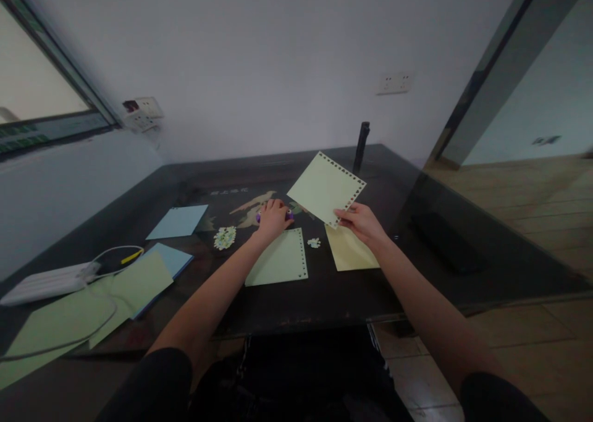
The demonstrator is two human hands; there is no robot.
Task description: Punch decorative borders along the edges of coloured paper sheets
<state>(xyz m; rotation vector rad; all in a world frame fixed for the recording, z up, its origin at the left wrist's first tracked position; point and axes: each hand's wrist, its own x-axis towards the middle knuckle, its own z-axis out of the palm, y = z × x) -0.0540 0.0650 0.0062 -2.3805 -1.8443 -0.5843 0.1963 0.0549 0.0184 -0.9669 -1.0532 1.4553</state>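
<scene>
My right hand [361, 223] pinches the lower corner of a pale green square sheet of paper [324, 190], raised and tilted above the table. Small heart-shaped holes run along two of its edges. My left hand [274, 217] is closed over a small purple paper punch [258, 216], mostly hidden under the fingers. Below that hand lies another pale green sheet [280, 258] with holes down its right side. A small heap of paper cut-outs [314, 243] sits beside it, and a larger heap [225, 238] is to the left. A yellow sheet [352, 249] lies under my right hand.
Blue paper [178, 222] and overlapping green sheets [139, 283] cover the table's left side. A white power strip [50, 283] with a cable rests there. At right is a dark flat object [447, 243]; a black upright post [361, 147] stands at the back near the wall.
</scene>
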